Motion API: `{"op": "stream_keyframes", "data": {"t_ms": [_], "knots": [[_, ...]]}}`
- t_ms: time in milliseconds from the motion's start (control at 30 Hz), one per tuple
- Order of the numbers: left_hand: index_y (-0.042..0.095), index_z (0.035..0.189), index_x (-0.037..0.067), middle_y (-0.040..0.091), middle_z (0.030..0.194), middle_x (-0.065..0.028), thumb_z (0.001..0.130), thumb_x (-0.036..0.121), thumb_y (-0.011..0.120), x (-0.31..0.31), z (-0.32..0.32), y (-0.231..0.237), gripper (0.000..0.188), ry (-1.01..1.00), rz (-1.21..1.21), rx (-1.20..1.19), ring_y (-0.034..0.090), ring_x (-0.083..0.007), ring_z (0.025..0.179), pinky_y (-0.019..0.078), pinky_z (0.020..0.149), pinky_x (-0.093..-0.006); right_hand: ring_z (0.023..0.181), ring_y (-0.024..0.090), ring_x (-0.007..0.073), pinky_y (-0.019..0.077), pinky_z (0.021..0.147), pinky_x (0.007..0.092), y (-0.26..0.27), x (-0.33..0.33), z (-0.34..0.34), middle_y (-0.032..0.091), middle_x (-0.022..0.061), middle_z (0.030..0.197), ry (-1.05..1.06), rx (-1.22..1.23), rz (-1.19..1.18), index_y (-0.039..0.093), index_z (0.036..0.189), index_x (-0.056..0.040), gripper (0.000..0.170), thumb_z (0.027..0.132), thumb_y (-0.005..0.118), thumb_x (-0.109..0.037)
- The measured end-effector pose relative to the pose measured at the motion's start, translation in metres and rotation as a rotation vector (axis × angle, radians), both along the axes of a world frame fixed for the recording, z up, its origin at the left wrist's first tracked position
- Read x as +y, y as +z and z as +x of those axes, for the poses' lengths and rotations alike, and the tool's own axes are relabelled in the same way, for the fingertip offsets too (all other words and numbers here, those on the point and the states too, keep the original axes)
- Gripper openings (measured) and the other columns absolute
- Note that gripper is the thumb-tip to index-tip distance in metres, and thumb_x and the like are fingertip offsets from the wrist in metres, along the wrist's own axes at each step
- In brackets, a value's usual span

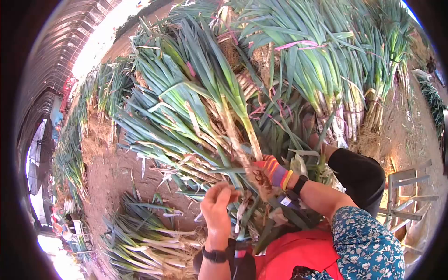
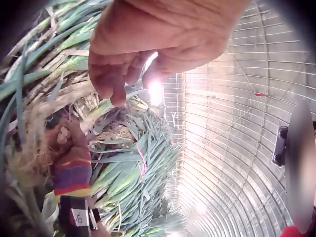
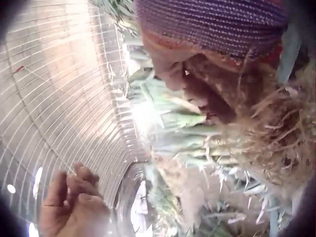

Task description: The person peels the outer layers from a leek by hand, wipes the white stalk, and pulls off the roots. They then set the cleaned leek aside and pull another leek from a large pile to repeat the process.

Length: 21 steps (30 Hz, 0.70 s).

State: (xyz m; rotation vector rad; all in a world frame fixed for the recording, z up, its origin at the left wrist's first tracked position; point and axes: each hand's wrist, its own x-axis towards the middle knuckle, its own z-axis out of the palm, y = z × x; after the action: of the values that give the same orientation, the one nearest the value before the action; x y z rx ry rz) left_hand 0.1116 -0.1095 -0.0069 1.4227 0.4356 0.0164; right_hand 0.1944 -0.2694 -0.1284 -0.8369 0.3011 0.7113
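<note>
In the head view my right hand [image 1: 274, 172], in a striped knitted glove, grips a few leeks [image 1: 252, 140] low on their stalks. Their green leaves fan up and away over a heap of other leeks [image 1: 186, 116]. A tangle of dry roots [image 3: 276, 133] hangs beside the gloved fingers in the right wrist view. My bare left hand [image 1: 217, 210] is raised just left of the held root ends, fingers loosely bent, with nothing visible in it. The left wrist view shows those bent fingers [image 2: 116, 81] above the gloved hand.
Tied leek bundles [image 1: 317, 70] with pink ties stand at the upper right. Loose leeks [image 1: 154, 242] lie on the bare soil [image 1: 107, 177] at the lower left. A wooden frame like a stool [image 1: 408, 196] stands at the right. Curved ribbed roofing [image 2: 222, 98] rises overhead.
</note>
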Motion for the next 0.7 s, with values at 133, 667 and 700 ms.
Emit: {"op": "stream_keyframes", "data": {"t_ms": [133, 667, 700], "knots": [[0.055, 0.113, -0.003, 0.062, 0.098, -0.0097, 0.086, 0.022, 0.062, -0.011, -0.005, -0.001, 0.037, 0.007, -0.081, -0.055, 0.060, -0.0192, 0.087, 0.0482, 0.071, -0.0316, 0.041, 0.046, 0.0115, 0.0369, 0.037, 0.0282, 0.045, -0.007, -0.082, 0.051, 0.0013, 0.057, 0.056, -0.141, -0.091, 0.055, 0.081, -0.0071, 0.010, 0.077, 0.065, -0.007], [0.058, 0.100, 0.002, 0.063, 0.083, -0.0049, 0.077, 0.010, 0.068, 0.047, -0.057, 0.036, 0.025, 0.187, -0.400, -0.341, 0.060, -0.0148, 0.068, 0.0464, 0.055, -0.0263, 0.060, 0.057, 0.0334, 0.0453, 0.056, 0.0391, 0.036, -0.008, -0.171, 0.060, 0.0197, 0.071, 0.250, -1.086, -0.838, 0.057, 0.101, -0.0030, 0.035, 0.075, 0.070, -0.022], [0.058, 0.102, 0.001, 0.063, 0.086, -0.0041, 0.078, 0.013, 0.068, 0.053, -0.060, 0.038, 0.029, 0.157, -0.303, -0.305, 0.061, -0.0150, 0.073, 0.0489, 0.056, -0.0296, 0.062, 0.059, 0.0365, 0.0458, 0.055, 0.0409, 0.045, -0.001, -0.170, 0.061, 0.0195, 0.072, 0.199, -1.146, -0.895, 0.057, 0.101, -0.0037, 0.035, 0.075, 0.070, -0.023]]}}
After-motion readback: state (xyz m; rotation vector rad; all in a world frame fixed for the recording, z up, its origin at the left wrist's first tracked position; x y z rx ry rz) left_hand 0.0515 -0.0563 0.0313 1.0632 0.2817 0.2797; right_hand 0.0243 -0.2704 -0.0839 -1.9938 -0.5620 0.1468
